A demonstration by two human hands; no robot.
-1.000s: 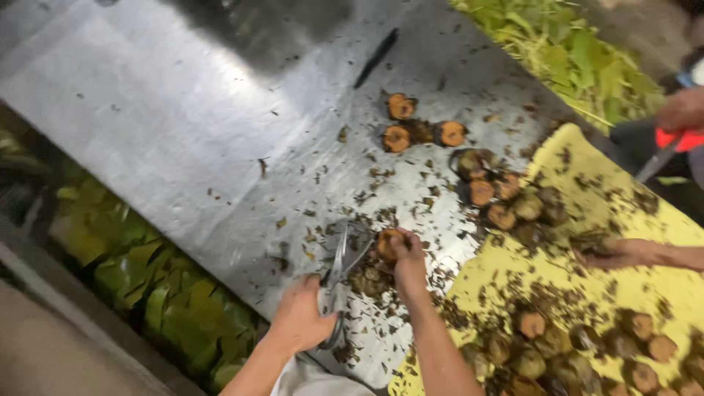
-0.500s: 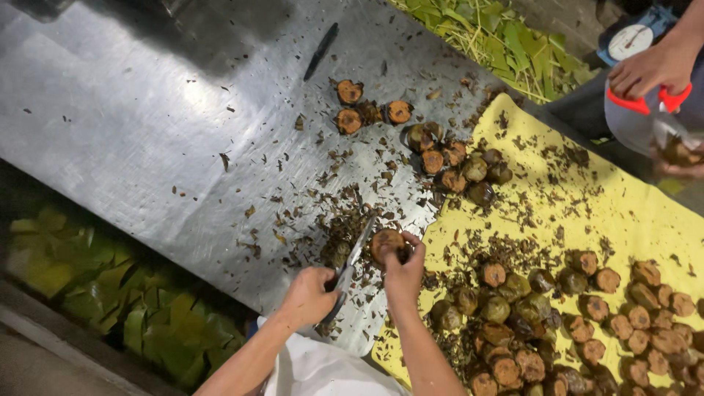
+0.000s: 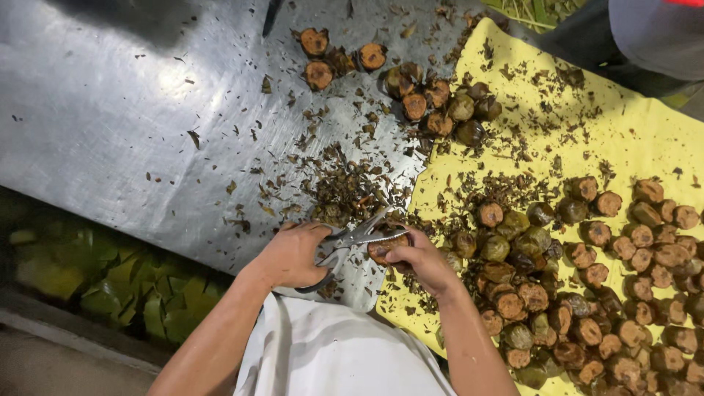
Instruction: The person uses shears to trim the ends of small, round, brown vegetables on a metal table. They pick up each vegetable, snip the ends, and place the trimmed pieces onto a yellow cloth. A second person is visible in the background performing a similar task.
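My left hand [image 3: 293, 255] grips a pair of metal scissors [image 3: 357, 236] by the handles, blades pointing right. My right hand [image 3: 419, 258] holds a round brown nut [image 3: 383, 249] with a cut orange-brown face, right at the scissor blades. Both hands hover at the near edge of a shiny metal sheet [image 3: 110, 125], above a heap of dark trimmings [image 3: 345, 187]. A large pile of the same brown nuts [image 3: 594, 293] lies on a yellow cloth [image 3: 631, 139] to the right of my right hand.
More trimmed nuts [image 3: 411, 84] lie in a row at the far side of the metal sheet. Green leaves [image 3: 110, 286] are stacked below the sheet's left edge. Another person's dark clothing [image 3: 631, 37] shows at the top right. A white cloth [image 3: 330, 352] covers my lap.
The view has shifted closer and to the right. My hands stay together with scissors and nut. The other person's hand with the red-and-white object is gone from view.
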